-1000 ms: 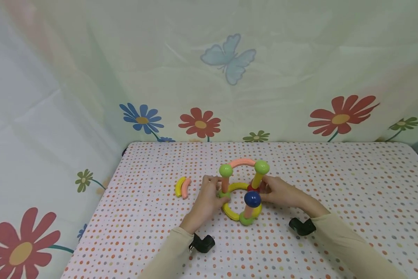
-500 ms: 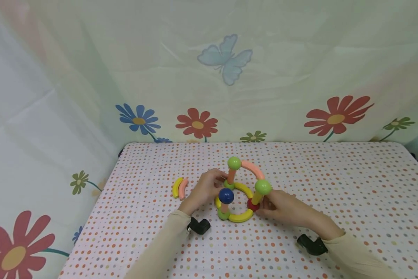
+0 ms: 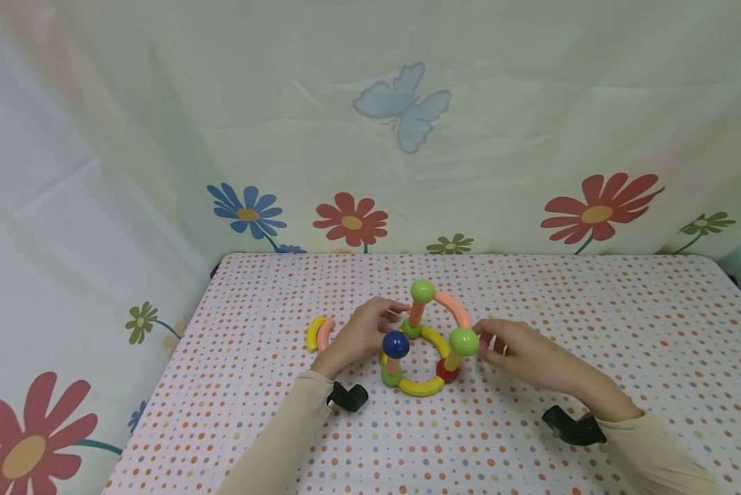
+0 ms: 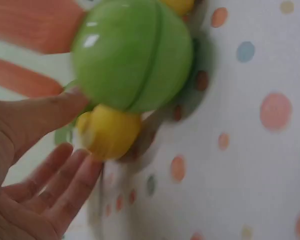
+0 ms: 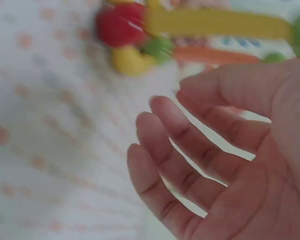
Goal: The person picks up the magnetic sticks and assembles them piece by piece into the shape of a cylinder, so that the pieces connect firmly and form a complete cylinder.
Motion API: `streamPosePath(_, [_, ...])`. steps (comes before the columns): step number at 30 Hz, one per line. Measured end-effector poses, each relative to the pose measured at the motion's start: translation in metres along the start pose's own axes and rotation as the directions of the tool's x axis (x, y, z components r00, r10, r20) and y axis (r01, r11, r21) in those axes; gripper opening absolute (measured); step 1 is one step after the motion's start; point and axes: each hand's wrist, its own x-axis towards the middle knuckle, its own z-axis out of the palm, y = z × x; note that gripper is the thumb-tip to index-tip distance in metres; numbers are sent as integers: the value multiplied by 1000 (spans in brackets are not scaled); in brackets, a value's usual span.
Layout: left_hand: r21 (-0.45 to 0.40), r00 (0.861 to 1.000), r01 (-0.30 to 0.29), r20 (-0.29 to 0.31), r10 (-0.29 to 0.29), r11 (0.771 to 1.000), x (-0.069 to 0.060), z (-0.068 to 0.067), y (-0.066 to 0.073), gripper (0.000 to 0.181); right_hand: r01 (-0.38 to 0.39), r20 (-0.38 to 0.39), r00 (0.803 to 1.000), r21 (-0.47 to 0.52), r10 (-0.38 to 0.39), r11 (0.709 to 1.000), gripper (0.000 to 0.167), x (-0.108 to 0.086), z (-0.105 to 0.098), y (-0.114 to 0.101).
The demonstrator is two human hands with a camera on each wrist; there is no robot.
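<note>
A toy frame of balls and rods stands on the table. Its base is a ring of yellow curved rods [image 3: 421, 388] joined by two green balls and a red ball [image 3: 447, 371]. Three upright rods rise from it, topped by a blue ball [image 3: 396, 344], a green ball [image 3: 423, 291] and another green ball [image 3: 464, 341]. A pink curved rod [image 3: 454, 309] links the two green tops. My left hand [image 3: 363, 332] is at the ring's left side, thumb by a green base ball [image 4: 132, 55], fingers extended near a yellow rod [image 4: 110, 132]. My right hand [image 3: 528, 357] is relaxed, apart from the frame, holding nothing.
Left of the left hand lie a loose yellow curved rod [image 3: 313, 333] and a pink curved rod [image 3: 324, 333]. A dotted cloth covers the table [image 3: 593, 309]. Behind it hangs a flowered curtain [image 3: 500, 137]. Black wrist cameras [image 3: 573, 426] sit under both wrists.
The frame has turned, bringing the blue-topped upright from the front right to the front left. My right hand has let go of the red-ball corner and drawn away to the right.
</note>
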Motion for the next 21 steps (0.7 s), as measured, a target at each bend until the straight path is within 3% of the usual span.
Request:
streamPosePath(3, [47, 1000, 2, -28, -1, 999, -12, -9, 3, 55, -4, -99, 995, -27, 1, 1000, 20, 4, -23, -8])
streamPosePath(6, [155, 997, -4, -70, 15, 988, -23, -19, 7, 49, 23, -186, 982, -30, -28, 999, 21, 9, -42, -18])
streamPosePath(8, [231, 992, 23, -122, 5, 973, -28, -26, 9, 45, 58, -217, 974, -30, -63, 998, 24, 14, -50, -25])
streamPosePath(14, [393, 950, 195, -303, -73, 899, -39, -34, 7, 37, 166, -172, 971, -17, -167, 986, 37, 33, -44, -41])
streamPosePath(21, [428, 921, 299, -362, -141, 853, -45, -35, 0, 36, 193, -134, 972, 2, -191, 981, 39, 52, -30, -52])
